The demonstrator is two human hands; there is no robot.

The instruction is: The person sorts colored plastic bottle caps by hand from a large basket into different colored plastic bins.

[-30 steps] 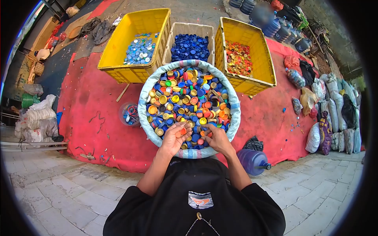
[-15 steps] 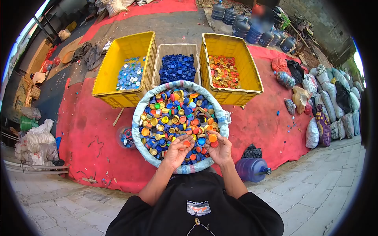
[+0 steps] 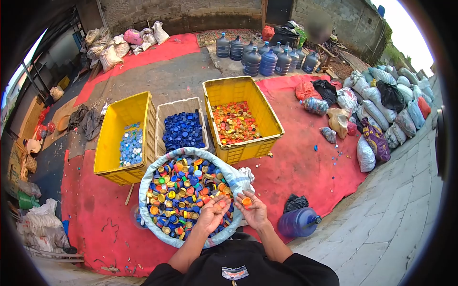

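Nearest the camera, the person's left hand (image 3: 211, 214) lies palm up over the near rim of a large woven white sack full of mixed coloured plastic bottle caps (image 3: 148, 190), its fingers cupped around a few small orange caps (image 3: 220, 205). Just beside it, the right hand (image 3: 253, 209) is raised above the sack's right edge with its fingers loosely curled, an orange round plastic cap (image 3: 246, 201) resting at the fingertips. A blue water jug lying on its side (image 3: 298, 222) sits on the red mat (image 3: 305, 167) to the right. Beyond the sack stand three crates side by side: a yellow plastic crate with pale blue caps (image 3: 121, 138), a beige crate of dark blue caps (image 3: 181, 127), and a yellow crate of orange and red caps (image 3: 241, 117). Farther back, upright blue water jugs (image 3: 265, 59) stand in a cluster.
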